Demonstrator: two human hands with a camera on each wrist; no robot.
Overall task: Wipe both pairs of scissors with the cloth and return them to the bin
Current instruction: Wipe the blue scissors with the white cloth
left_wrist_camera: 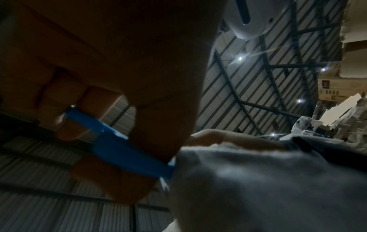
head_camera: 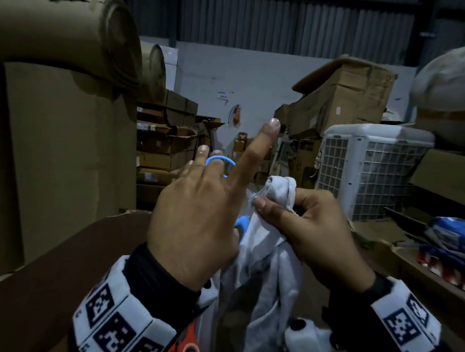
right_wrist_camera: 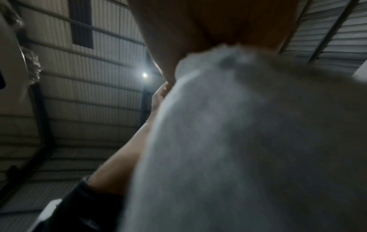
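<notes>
Your left hand [head_camera: 196, 214] held the blue-handled scissors [head_camera: 221, 163] by their loops, the middle fingers hooked through the far loop and the index finger [head_camera: 257, 153] pointing straight out, clear of the handle. Just right of it, your right hand [head_camera: 318, 230] was curled around the bunched grey cloth [head_camera: 265, 248], thumb pinching the fabric, which covered the blades; its loose end hung below both wrists. In the left wrist view the blue handle [left_wrist_camera: 123, 147] ran from your curled fingers into the cloth [left_wrist_camera: 268, 188].

Both hands [head_camera: 196, 217] [head_camera: 320, 235] raised, gripping
</notes>
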